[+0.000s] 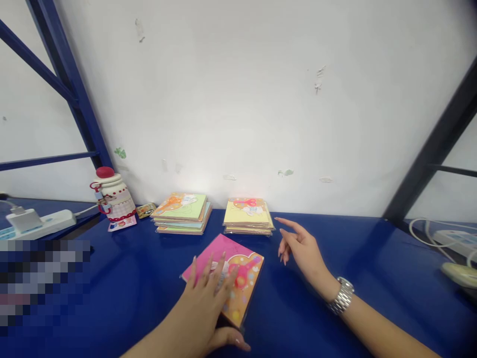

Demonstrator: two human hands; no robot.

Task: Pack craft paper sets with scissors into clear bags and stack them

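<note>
My left hand [206,298] lies with fingers spread over a pink and orange craft-paper packet [253,283] in clear wrapping. Pink child's scissors [243,272] show at the front of this packet, partly under my fingertips. The thumb rests beside its near edge. To the right, my right hand [301,246] hovers over the table, index finger stretched out, other fingers loosely bent, nothing held. Its fingertip is close to a stack of yellow-topped packets [246,216]. Further left stands another stack of packets, green on top [182,214], with orange scissors.
A white bottle [117,199] with a red lid stands at the back left, small sachets [122,223] beside it. Power strips [57,223] with cables lie at both sides of the blue table [130,278]. A white wall [238,99] and blue metal posts [74,99] border the back.
</note>
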